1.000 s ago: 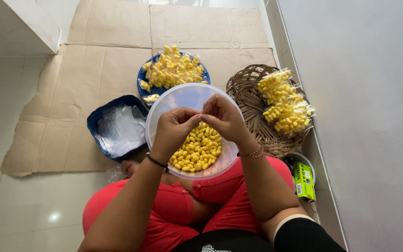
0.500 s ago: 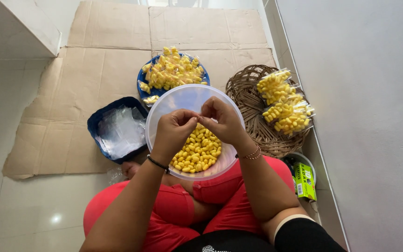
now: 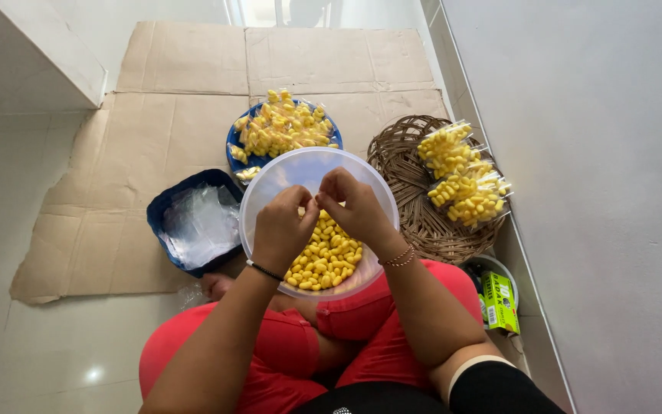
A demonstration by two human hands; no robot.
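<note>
My left hand point(image 3: 281, 228) and my right hand point(image 3: 354, 207) meet fingertip to fingertip above a clear round plastic bowl point(image 3: 300, 165) resting on my lap. Both pinch something small between them; it is too small to make out, likely a thin clear bag. Loose yellow oval candies point(image 3: 323, 257) fill the near half of the bowl under my hands. A blue plate point(image 3: 233, 142) beyond the bowl holds small packets of the same yellow candies point(image 3: 281, 126).
A blue tray with clear plastic bags point(image 3: 197, 222) lies at the left on flattened cardboard point(image 3: 170, 92). A wicker basket point(image 3: 415, 215) at the right holds larger candy packets point(image 3: 461, 180). A green box point(image 3: 501, 300) sits by the grey wall point(image 3: 591, 192).
My hands have drawn closer together and slightly nearer to me over the bowl. The view has shifted a little; nothing else has moved.
</note>
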